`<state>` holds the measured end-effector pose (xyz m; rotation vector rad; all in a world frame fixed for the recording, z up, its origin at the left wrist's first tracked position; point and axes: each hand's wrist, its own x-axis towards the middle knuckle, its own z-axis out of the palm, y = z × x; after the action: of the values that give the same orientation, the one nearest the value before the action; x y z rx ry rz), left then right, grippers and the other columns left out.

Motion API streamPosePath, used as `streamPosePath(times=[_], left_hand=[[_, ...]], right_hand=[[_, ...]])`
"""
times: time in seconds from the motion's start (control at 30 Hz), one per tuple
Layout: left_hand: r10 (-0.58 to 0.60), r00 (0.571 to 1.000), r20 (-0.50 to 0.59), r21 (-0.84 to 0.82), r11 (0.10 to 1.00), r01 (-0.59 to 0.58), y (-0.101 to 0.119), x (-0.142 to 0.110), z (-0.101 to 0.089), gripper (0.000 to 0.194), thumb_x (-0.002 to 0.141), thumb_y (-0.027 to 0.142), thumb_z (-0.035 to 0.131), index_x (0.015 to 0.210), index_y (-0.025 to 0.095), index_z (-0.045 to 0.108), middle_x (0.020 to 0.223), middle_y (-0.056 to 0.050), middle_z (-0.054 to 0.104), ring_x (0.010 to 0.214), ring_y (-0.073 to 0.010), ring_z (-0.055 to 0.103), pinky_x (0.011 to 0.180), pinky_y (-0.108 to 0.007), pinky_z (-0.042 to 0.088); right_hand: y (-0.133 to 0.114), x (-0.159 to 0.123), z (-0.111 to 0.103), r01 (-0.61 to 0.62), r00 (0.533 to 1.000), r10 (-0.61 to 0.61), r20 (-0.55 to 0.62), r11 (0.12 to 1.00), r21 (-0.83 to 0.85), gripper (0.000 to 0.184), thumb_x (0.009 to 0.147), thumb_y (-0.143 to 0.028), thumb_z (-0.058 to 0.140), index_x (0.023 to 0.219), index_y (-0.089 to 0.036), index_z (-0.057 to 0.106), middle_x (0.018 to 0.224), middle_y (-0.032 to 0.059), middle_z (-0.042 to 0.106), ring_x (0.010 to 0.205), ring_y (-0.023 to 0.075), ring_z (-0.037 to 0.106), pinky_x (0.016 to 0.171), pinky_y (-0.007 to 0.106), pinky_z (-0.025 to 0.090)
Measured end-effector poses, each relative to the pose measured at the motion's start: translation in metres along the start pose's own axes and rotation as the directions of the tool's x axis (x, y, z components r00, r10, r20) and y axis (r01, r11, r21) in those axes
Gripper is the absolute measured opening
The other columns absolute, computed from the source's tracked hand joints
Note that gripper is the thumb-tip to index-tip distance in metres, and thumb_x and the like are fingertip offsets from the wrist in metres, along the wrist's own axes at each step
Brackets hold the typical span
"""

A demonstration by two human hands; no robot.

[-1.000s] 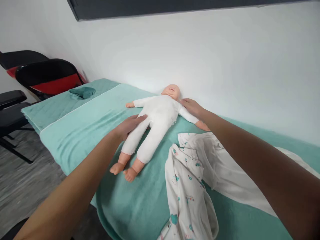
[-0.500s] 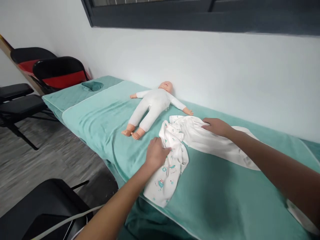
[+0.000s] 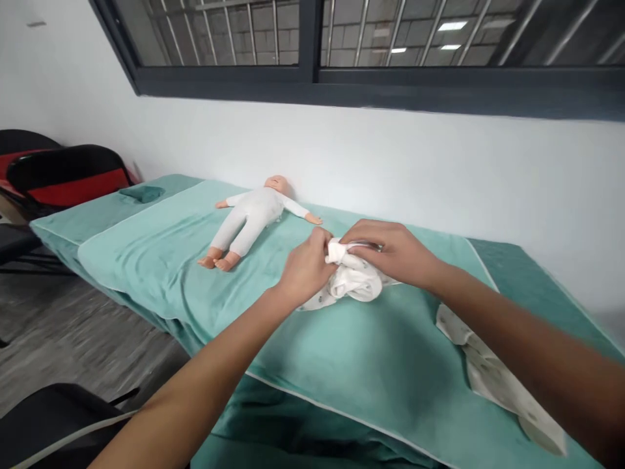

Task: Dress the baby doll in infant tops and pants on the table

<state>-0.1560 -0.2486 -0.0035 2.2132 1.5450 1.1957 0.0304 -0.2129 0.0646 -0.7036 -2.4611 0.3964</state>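
My left hand and my right hand both grip a white baby garment with small prints, fingers pinching its gathered edge. The cloth is bunched into folds, and its lower part touches the bed cover. Left of my hands a baby doll in a white suit lies on its back, arms spread and feet toward me. Another pale printed piece of cloth is spread under my right forearm, which partly hides it.
A green sheet covers the bed, which runs along a white wall below a barred window. Black and red chairs stand at the far left end. A dark seat with a pale cable is at lower left.
The garment lay stretched out under my separated hands; now it is gathered up between them. My right hand has come in toward the left. The view has tilted up and turned right.
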Motion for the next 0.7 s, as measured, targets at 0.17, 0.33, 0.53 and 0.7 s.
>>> streamPosePath(times=[0.17,0.33,0.53,0.7], left_hand=[[-0.105,0.992,-0.067,0.292,0.949,0.120,0.019,0.012,-0.006,0.037,0.088,0.021,0.058,0.123,0.023,0.048,0.113,-0.009,0.069,0.102,-0.0311,0.068,0.075,-0.037,0.048],[-0.090,0.924,-0.371,0.190,0.967,0.170,0.029,0.026,-0.008,0.030,0.088,0.018,0.054,0.117,0.023,0.050,0.114,-0.007,0.066,0.106,-0.0264,0.065,0.086,-0.036,0.049],[-0.066,0.938,-0.341,-0.046,0.998,0.053,0.045,0.021,0.021,0.028,0.085,0.015,0.057,0.112,0.022,0.054,0.113,-0.007,0.061,0.109,-0.0226,0.060,0.097,-0.037,0.049],[-0.093,0.993,-0.068,-0.354,0.933,0.063,0.038,-0.001,0.022,0.030,0.087,0.030,0.068,0.115,0.025,0.060,0.127,-0.007,0.060,0.121,-0.0227,0.058,0.098,-0.035,0.051]], right_hand=[[0.019,-0.035,-0.023,-0.239,0.970,0.242,0.029,0.968,-0.074,0.038,0.089,-0.036,0.062,0.127,-0.029,0.064,0.113,0.0035,0.074,0.076,0.0197,0.066,0.070,0.032,0.049],[0.055,-0.060,-0.015,-0.487,0.868,0.489,0.084,0.872,-0.051,0.043,0.089,-0.048,0.063,0.127,-0.026,0.062,0.117,0.0086,0.074,0.086,0.0243,0.071,0.072,0.033,0.052],[0.070,-0.061,0.053,-0.517,0.841,0.527,0.118,0.723,0.457,0.034,0.089,-0.048,0.059,0.109,-0.023,0.071,0.111,0.0064,0.077,0.109,0.0312,0.069,0.094,0.044,0.055],[0.061,-0.049,0.092,-0.271,0.852,0.517,0.075,0.314,0.910,0.055,0.086,-0.054,0.062,0.135,-0.030,0.060,0.131,0.0069,0.071,0.120,0.0299,0.067,0.095,0.044,0.059]])
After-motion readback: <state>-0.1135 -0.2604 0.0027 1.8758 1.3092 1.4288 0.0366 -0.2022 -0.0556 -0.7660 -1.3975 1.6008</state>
